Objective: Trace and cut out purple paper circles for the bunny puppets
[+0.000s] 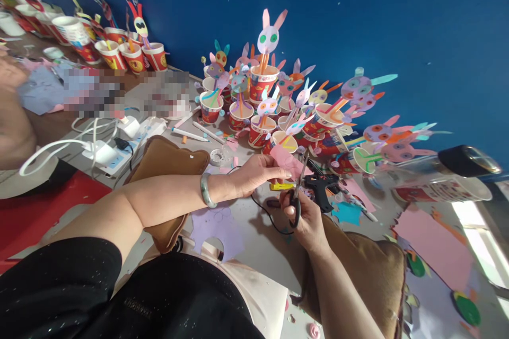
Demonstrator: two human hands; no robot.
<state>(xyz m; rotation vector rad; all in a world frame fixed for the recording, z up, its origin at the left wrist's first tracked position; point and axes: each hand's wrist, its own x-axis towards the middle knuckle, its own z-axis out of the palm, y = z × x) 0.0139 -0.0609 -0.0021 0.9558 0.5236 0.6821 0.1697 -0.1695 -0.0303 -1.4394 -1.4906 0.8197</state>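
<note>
My left hand (260,174) pinches a small piece of pink paper (287,163) above the table. Faint drawn outlines show on the paper. In my right hand (308,220) is a pair of black-handled scissors (296,204), with fingers through the handles and the blades pointing up beside the paper's right edge. Whether the blades touch the paper, I cannot tell. A yellow tool (281,187) lies just behind the hands, and a black glue gun (321,186) rests to their right. Purple paper (218,230) with rounded cut-outs lies below my left wrist.
Paper cups (262,132) with paper rabbit figures crowd the table along the blue wall (338,21). Brown cushions (358,265) lie under my forearms. A power strip (123,151) with white cables sits left. A clear bottle (421,169) lies right. Another person's arm (16,116) shows far left.
</note>
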